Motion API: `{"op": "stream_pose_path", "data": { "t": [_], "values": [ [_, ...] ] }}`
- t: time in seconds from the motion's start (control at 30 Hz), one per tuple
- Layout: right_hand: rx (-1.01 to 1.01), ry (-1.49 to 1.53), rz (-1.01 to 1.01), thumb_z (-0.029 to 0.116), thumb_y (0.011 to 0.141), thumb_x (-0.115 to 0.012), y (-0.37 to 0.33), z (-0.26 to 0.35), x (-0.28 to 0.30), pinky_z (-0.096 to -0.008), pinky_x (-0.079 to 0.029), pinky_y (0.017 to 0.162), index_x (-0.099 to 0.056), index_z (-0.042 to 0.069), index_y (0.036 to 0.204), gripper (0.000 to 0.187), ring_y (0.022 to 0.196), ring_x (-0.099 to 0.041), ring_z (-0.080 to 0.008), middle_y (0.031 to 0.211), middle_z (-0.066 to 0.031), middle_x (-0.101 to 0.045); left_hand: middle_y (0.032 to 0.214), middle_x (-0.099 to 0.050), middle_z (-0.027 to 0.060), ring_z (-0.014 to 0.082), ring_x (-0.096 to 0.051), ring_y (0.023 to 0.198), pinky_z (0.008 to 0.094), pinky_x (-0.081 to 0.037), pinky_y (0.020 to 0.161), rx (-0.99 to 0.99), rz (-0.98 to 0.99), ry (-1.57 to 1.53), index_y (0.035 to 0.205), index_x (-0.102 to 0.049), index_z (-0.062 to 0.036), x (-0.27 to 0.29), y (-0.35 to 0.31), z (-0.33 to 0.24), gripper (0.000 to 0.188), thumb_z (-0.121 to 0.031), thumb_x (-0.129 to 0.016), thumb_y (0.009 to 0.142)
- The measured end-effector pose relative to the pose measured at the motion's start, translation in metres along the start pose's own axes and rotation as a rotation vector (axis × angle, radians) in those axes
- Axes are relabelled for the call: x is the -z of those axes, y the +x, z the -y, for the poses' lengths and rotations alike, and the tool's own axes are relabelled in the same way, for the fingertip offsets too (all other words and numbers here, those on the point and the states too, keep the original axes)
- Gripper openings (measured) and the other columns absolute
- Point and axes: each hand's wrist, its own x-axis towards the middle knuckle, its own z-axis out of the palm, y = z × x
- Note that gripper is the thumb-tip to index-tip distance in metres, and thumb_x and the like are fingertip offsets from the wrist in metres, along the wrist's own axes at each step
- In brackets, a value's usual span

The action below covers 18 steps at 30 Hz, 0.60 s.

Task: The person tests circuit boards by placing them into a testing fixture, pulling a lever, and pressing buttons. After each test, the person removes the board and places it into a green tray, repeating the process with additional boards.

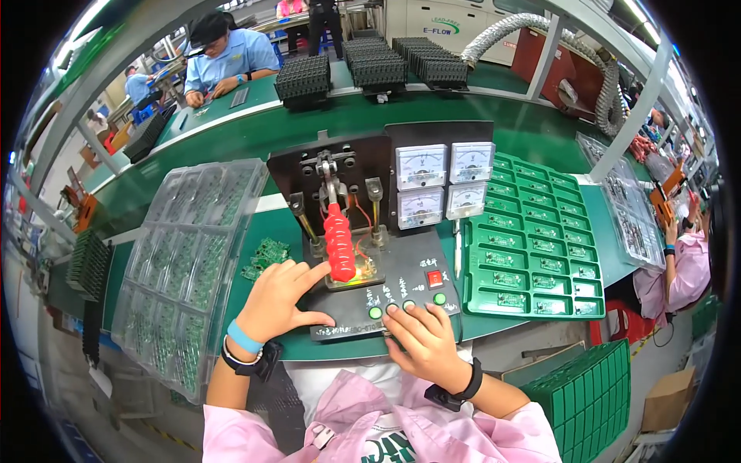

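Observation:
A black test fixture stands on the bench in front of me, with a red ribbed lever handle hanging down its middle. Yellowish light glows beneath the handle, where the fixture's bed is partly hidden. My left hand is open, its index fingertip at the handle's lower end and its thumb spread over the fixture's front edge. On the right, my right hand lies with outstretched fingertips on the row of round buttons, covering some. A green button and a red rocker switch show beside them.
Loose green circuit boards lie left of the fixture, beside clear compartment trays of boards. Dial meters top its right side. A green tray of boards and a pen-like tool lie right. Black racks and co-workers are beyond.

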Motion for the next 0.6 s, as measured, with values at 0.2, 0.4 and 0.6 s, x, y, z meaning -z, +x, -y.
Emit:
{"op": "stream_pose_path", "data": {
  "t": [0.2, 0.4, 0.6],
  "values": [
    [-0.15, 0.203, 0.128, 0.016, 0.072, -0.076, 0.093, -0.002, 0.033, -0.0381, -0.047, 0.09, -0.061, 0.002, 0.119, 0.052, 0.109, -0.056, -0.0314, 0.126, -0.0126, -0.058, 0.089, -0.053, 0.0087, 0.0272, -0.054, 0.079, 0.0399, -0.046, 0.07, -0.025, 0.016, 0.034, 0.137, -0.051, -0.0079, -0.011, -0.01, 0.004, 0.087, -0.049, -0.079, 0.065],
    [0.218, 0.613, -0.611, 0.013, 0.075, -0.076, 0.266, -0.03, 0.052, -0.0375, -0.048, 0.09, -0.059, 0.003, 0.119, 0.048, 0.107, -0.057, -0.03, 0.121, -0.0156, -0.059, 0.091, -0.054, 0.0099, 0.0299, -0.056, 0.083, 0.0409, -0.046, 0.073, 0.067, -0.186, -0.131, 0.131, -0.054, -0.0057, -0.019, -0.011, -0.007, 0.072, -0.038, -0.08, 0.071],
    [0.107, 0.387, -0.684, 0.001, 0.08, -0.068, 0.23, -0.043, 0.025, -0.0319, -0.05, 0.08, -0.062, -0.001, 0.106, 0.027, 0.094, -0.061, -0.0209, 0.104, -0.0117, -0.064, 0.1, -0.058, 0.0123, 0.0326, -0.059, 0.092, 0.0406, -0.048, 0.077, 0.446, 0.008, 0.057, 0.113, -0.063, -0.0045, -0.006, -0.055, 0.033, 0.04, -0.022, -0.075, 0.08]
  ]
}}
